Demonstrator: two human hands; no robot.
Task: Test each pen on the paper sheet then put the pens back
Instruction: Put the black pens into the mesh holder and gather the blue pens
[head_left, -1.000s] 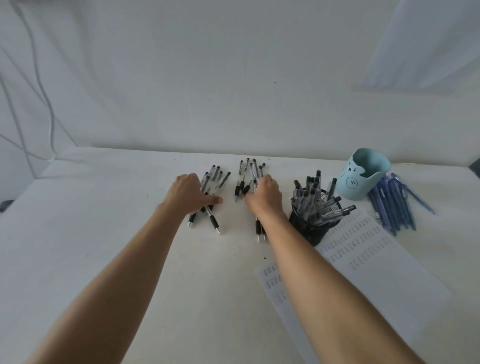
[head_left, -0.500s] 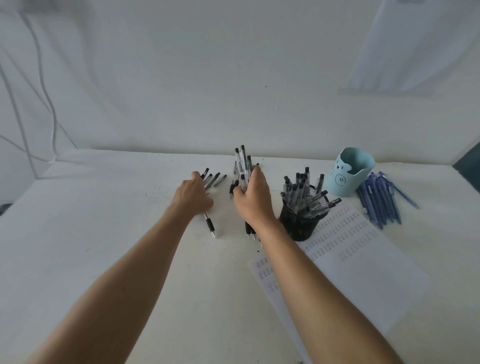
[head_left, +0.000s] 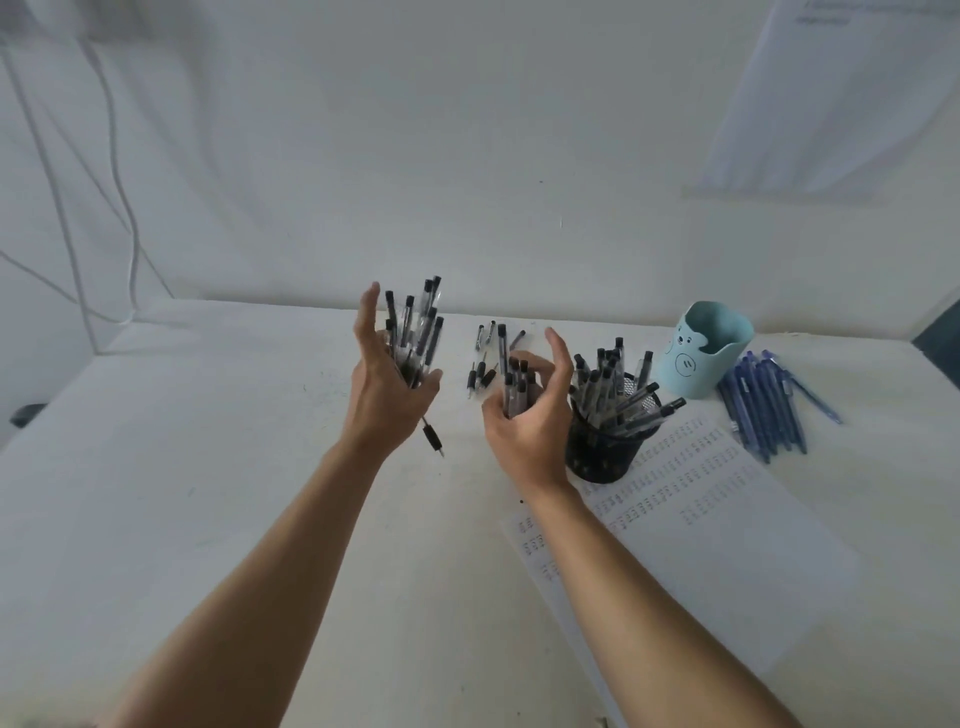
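Left hand (head_left: 383, 402), right hand (head_left: 531, 428) lifted — each grips pens (head_left: 427, 332).

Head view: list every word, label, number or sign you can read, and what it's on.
None can be read.
Paper sheet: rows of written marks, too small to read.
Wall sheet: faint line of print, blurred.
Blue cup: drawn face only, no lettering.
Pens: no print legible.

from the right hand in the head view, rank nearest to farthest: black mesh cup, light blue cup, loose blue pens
1. black mesh cup, just right of the right hand.
2. light blue cup, farther right and back.
3. loose blue pens, farthest right, past that cup.
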